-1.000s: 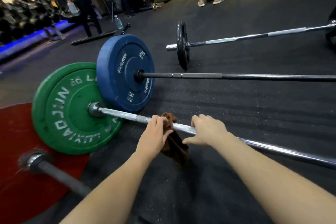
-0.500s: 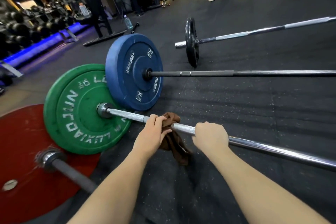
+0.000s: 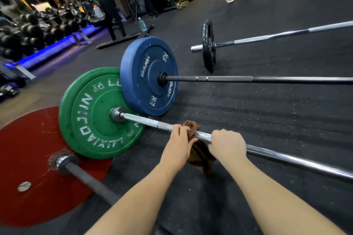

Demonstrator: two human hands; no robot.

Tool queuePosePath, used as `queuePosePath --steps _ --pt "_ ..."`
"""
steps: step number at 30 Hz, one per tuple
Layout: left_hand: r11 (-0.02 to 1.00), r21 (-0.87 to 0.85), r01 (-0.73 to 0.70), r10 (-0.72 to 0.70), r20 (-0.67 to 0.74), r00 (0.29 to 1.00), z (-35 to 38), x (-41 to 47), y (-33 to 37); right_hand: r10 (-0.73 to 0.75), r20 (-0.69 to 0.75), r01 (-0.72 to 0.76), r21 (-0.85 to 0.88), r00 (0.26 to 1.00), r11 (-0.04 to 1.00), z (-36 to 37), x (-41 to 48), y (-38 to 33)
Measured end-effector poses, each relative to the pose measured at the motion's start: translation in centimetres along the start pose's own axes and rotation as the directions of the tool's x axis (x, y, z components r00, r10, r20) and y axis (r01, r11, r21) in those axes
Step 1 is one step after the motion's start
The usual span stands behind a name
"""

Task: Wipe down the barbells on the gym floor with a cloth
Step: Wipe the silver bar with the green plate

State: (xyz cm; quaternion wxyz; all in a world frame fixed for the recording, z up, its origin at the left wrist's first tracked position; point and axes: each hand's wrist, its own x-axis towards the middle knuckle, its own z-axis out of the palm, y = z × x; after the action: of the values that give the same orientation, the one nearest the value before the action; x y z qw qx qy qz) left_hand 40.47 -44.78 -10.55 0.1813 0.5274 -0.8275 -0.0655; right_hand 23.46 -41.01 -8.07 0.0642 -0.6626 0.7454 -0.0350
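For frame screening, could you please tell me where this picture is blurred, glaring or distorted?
Head view: the rack at upper left is blurred; a blue strip glows beneath it; bright glare streaks the chrome bar beyond the right hand; the cloth is dark, with little detail; wide-angle stretch enlarges the forearms.

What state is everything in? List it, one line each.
Left hand: grips brown cloth round chrome bar.
Right hand: grips chrome bar bare.
Brown cloth: draped over bar, hanging down.
Chrome bar: green plate loaded.
Blue-plate barbell: lying untouched.
Water bottle: upright.
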Motion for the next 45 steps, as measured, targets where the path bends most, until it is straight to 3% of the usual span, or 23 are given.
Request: queuePosePath --steps 3,8,13,14,16,19,21,24,29,32,35,38,41,45 --pt "0.998 -0.066 0.014 -0.017 -0.044 0.999 -0.5 0.7 -2.9 0.0 -0.014 -0.001 -0.013 1.0 1.0 0.4 0.1 0.1" --pt "0.998 0.038 -0.044 0.048 -0.119 0.992 -0.9 1.6 -6.0 0.009 -0.027 -0.009 -0.009 1.0 1.0 0.7 0.0 -0.1" --pt "0.999 0.051 0.016 -0.007 -0.16 0.987 -0.9 1.2 -6.6 -0.003 -0.035 0.002 -0.031 0.999 1.0 0.9 0.0 0.0" --pt "0.998 0.036 0.059 -0.052 -0.183 0.982 -0.9 1.2 -6.9 -0.004 -0.041 0.003 -0.04 0.999 0.999 1.0 -0.1 0.0" --pt "0.959 -0.112 0.261 -0.279 -0.201 0.939 -1.2 1.3 -7.4 -0.004 -0.051 0.001 -0.059 0.999 0.998 1.4 -0.1 0.0" --pt "0.806 -0.285 0.52 -0.571 -0.139 0.809 -1.9 1.6 -7.6 0.011 -0.052 -0.014 -0.055 0.999 0.998 1.8 0.0 -0.2" --pt "0.71 -0.418 0.568 -0.658 -0.105 0.746 -1.8 1.8 -6.6 0.023 -0.049 -0.025 -0.044 0.999 0.999 1.9 0.1 -0.2" --pt "0.447 -0.649 0.615 -0.822 -0.026 0.57 -0.3 1.7 -4.0 0.032 -0.044 -0.033 -0.041 0.999 0.999 2.1 0.2 -0.2" --pt "0.059 -0.787 0.614 -0.898 0.227 0.377 1.3 3.0 0.3 0.024 -0.044 -0.026 -0.044 0.999 0.999 2.1 0.3 -0.2" --pt "-0.107 -0.821 0.562 -0.865 0.355 0.354 1.7 3.7 -0.4 0.028 -0.038 -0.03 -0.051 0.999 0.998 1.9 0.3 -0.2" --pt "-0.06 -0.828 0.558 -0.859 0.328 0.394 1.9 3.0 -1.3 0.041 -0.033 -0.042 -0.053 0.999 0.998 2.0 0.4 -0.3" --pt "-0.003 -0.865 0.501 -0.893 0.228 0.388 1.5 3.0 -2.8 0.052 -0.032 -0.054 -0.073 0.998 0.996 1.9 0.4 -0.3" --pt "-0.026 -0.925 0.378 -0.933 0.159 0.324 0.2 4.1 -4.6 0.043 -0.034 -0.045 -0.086 0.999 0.995 1.8 0.2 -0.2" --pt "0.061 -0.948 0.314 -0.976 0.01 0.218 -2.6 4.9 -8.6 0.028 -0.051 -0.034 -0.12 0.998 0.992 1.9 0.0 -0.3"
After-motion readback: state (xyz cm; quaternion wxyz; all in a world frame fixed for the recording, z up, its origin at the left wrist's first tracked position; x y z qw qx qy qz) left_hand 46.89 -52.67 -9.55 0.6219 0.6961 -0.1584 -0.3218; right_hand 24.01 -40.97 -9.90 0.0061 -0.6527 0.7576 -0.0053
